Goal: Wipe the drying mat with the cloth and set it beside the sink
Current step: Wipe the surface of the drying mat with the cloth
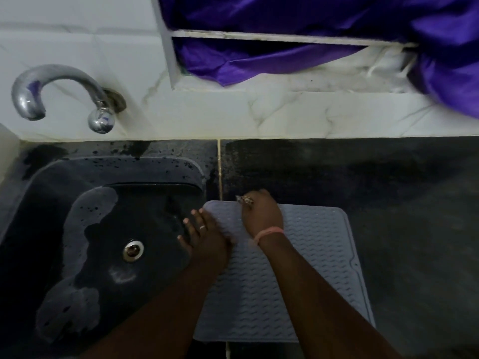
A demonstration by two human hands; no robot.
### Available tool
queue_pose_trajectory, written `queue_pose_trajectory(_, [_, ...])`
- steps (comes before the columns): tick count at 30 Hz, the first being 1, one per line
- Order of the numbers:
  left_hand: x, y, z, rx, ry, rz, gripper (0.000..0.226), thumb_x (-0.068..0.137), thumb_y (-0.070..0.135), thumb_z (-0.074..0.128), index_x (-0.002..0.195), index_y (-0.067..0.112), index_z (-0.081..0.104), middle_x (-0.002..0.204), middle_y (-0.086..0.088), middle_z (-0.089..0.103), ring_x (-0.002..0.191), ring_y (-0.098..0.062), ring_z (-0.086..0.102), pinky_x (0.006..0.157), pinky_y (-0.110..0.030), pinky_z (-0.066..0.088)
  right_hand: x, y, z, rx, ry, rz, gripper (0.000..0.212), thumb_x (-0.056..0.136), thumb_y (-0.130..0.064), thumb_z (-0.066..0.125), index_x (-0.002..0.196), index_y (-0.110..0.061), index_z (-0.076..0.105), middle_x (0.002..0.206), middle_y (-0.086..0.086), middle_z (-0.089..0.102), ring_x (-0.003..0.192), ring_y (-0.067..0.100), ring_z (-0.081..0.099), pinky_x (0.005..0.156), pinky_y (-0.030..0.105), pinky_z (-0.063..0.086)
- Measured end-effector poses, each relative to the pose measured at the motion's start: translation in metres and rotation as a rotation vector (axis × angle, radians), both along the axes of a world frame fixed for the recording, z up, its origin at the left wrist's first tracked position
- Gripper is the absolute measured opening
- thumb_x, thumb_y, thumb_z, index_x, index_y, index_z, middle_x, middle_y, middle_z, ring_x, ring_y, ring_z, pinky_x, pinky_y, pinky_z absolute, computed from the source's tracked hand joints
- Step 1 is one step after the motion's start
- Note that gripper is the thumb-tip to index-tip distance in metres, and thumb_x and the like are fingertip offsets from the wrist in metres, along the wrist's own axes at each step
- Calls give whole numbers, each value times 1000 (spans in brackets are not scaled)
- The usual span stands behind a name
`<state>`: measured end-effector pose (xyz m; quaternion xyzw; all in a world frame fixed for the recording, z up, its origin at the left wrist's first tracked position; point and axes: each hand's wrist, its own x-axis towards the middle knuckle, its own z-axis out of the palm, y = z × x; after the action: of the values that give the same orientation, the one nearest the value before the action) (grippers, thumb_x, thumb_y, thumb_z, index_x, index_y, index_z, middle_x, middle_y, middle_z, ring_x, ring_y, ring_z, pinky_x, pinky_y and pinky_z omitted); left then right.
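Observation:
A grey ribbed drying mat (305,268) lies flat on the dark counter just right of the sink. My left hand (204,237) rests on the mat's left edge, its fingers stretched out over the sink's rim. My right hand (261,213) sits at the mat's far edge, with its fingers curled. A small light patterned bit of cloth (244,200) sticks out of that fist on the left side; the rest of the cloth is hidden in the hand.
The dark sink (108,229) with a metal drain (133,251) and foam patches fills the left. A chrome tap (59,92) juts from the white tiled wall. Purple fabric (337,35) hangs in the window recess. Dark counter (388,182) extends right of the mat.

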<state>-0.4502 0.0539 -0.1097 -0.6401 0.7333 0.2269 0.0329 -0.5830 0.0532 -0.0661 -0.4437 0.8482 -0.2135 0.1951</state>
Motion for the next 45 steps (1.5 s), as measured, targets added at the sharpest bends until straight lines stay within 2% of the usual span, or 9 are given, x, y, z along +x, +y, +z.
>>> queue_pose_trajectory(3, [-5,-11,9,163,-16,-32,112,86,60,59,156,10,-13,164,-13,-17,150,-40,-16,118,-62,-2,-57,57,-4,45,81,-255,25,97,-23,48,96,-12,70,102,11,63,86,29,62,79,36,53])
queue_pose_trajectory(5, [-6,-14,17,129,-44,-37,110,87,55,62,156,11,-10,165,-12,-15,150,-41,-14,120,-60,0,-92,92,-7,64,145,-399,27,94,-19,47,98,-9,72,101,12,70,90,29,65,86,38,54])
queue_pose_trajectory(9, [-16,4,19,-95,39,-166,74,91,29,56,155,19,23,158,-11,28,137,-39,33,111,-53,35,-138,134,0,127,136,-628,28,86,-13,48,97,-6,72,98,15,73,94,34,68,83,38,54])
queue_pose_trajectory(12, [-24,20,22,-134,52,-242,55,93,30,53,147,28,41,148,-6,42,127,-32,42,102,-48,43,-142,130,1,155,125,-559,27,92,-12,48,101,-6,72,106,17,71,99,33,67,91,37,50])
queue_pose_trajectory(16, [-22,26,18,-125,0,-310,60,92,45,57,148,30,40,151,-3,39,131,-30,39,101,-49,43,-133,118,-5,203,123,-533,30,95,-14,44,114,-9,65,129,16,55,104,30,62,89,35,48])
queue_pose_trajectory(26, [-22,23,16,-166,-31,-344,65,90,51,59,149,31,39,145,-2,41,126,-27,43,96,-46,47,-122,107,-9,261,244,-351,30,92,-13,44,113,-10,65,133,13,50,112,31,56,91,36,48])
queue_pose_trajectory(33, [-20,23,20,-139,33,-317,66,89,51,61,149,32,40,148,1,39,130,-25,39,102,-44,43,-81,87,-8,235,224,-192,28,89,-8,48,110,-14,65,129,10,48,108,28,51,78,36,50])
queue_pose_trajectory(42, [-9,10,21,-94,139,-326,60,92,29,59,149,30,41,151,1,38,133,-24,39,110,-39,40,-43,59,-10,197,200,-88,27,88,-11,51,110,-16,66,123,8,49,110,28,51,83,37,51])
queue_pose_trajectory(45, [-3,12,21,-143,121,-313,62,90,34,61,148,27,41,153,0,38,135,-25,37,111,-40,37,-30,54,-14,154,200,-66,25,87,-10,51,104,-16,68,119,7,51,105,27,54,81,36,51])
